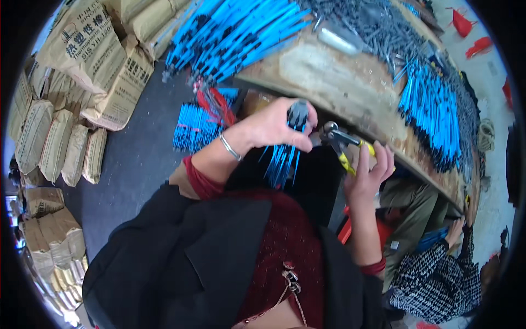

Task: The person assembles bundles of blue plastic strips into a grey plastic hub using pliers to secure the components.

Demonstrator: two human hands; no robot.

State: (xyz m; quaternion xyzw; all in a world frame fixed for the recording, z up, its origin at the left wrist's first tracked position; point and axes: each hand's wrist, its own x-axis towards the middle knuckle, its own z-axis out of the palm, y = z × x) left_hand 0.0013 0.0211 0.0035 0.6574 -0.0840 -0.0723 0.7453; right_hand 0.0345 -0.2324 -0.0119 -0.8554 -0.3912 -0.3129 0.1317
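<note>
My left hand (274,125) is closed round a bundle of thin blue sticks with dark ends (282,164). The dark grey ends stick up above the fist, and the blue lengths hang down over my lap. My right hand (368,178) grips pincers with yellow handles (350,151). Their metal head points left, close to the fingers of my left hand. Whether the jaws touch anything cannot be made out.
A wooden table (323,71) lies ahead, bearing a large blue stick pile (235,35), another blue pile (430,118) and dark grey pieces (361,24). Tied blue bundles (192,129) lie left. Paper sacks (82,49) stand far left. A co-worker's patterned sleeve (438,279) shows right.
</note>
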